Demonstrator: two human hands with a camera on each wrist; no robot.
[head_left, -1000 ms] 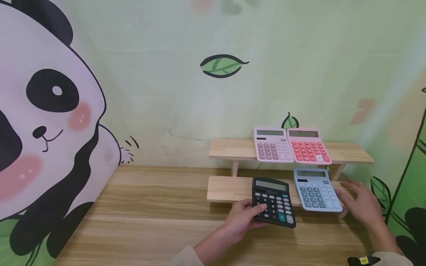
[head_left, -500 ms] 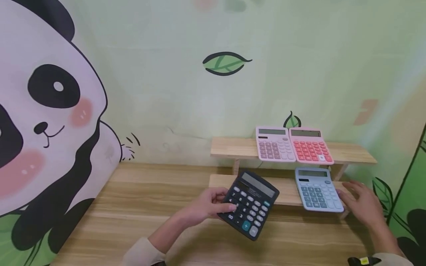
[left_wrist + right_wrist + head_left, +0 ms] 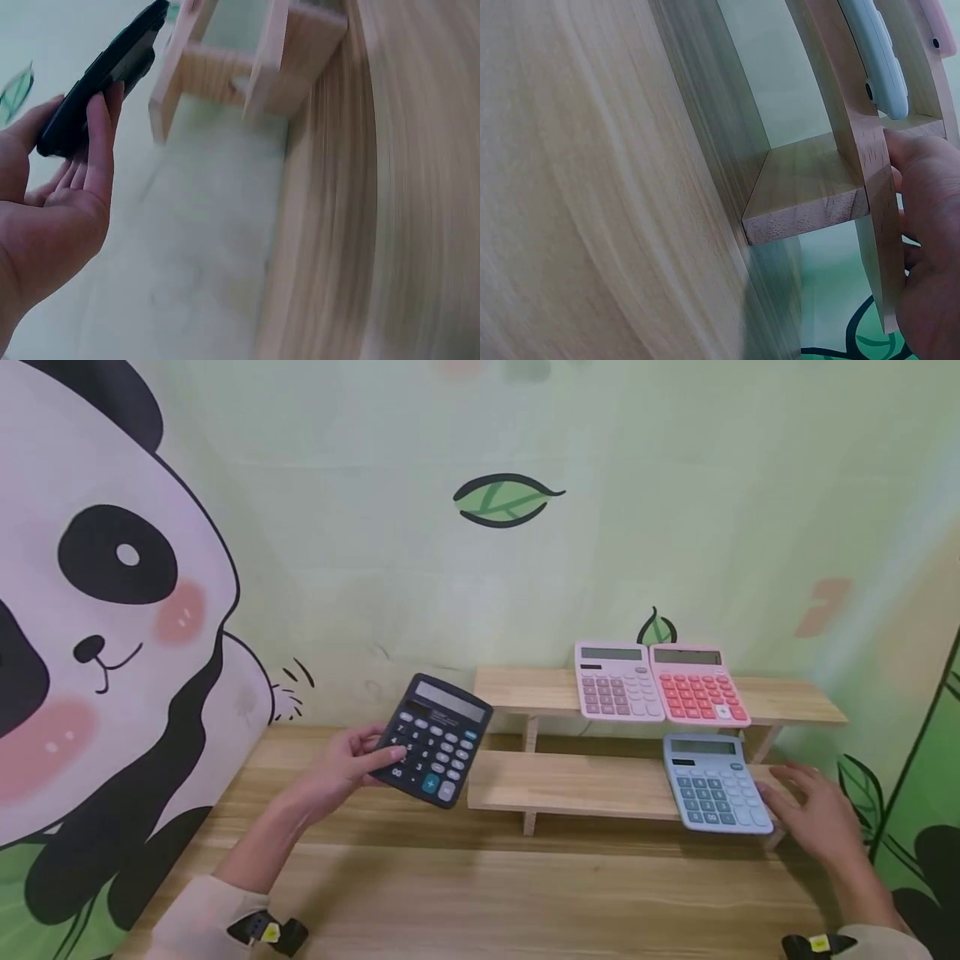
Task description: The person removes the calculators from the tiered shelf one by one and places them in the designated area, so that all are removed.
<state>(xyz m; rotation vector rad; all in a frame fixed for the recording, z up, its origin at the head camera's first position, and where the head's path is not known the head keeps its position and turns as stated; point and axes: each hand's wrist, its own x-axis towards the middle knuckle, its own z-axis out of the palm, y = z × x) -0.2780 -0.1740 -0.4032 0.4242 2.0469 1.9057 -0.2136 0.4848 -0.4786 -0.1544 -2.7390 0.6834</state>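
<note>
Above the tabletop (image 3: 600, 902), near the left end of the two-tier wooden shelf (image 3: 525, 687), the black calculator (image 3: 442, 735) is held tilted by the left hand (image 3: 333, 777), thumb on its face and fingers (image 3: 100, 142) behind, pinching only one side; so lopsided a hold could let it pivot or slip, and a nudge from the right hand (image 3: 813, 814) might shift the blue calculator (image 3: 717, 785), whose lower edge projects past the shelf's front. To the onlooker, the left forearm (image 3: 262, 843) slants up and inward, while the right hand rests at the lower tier's right end, fingers loosely bent, thumb just beside the blue calculator.
</note>
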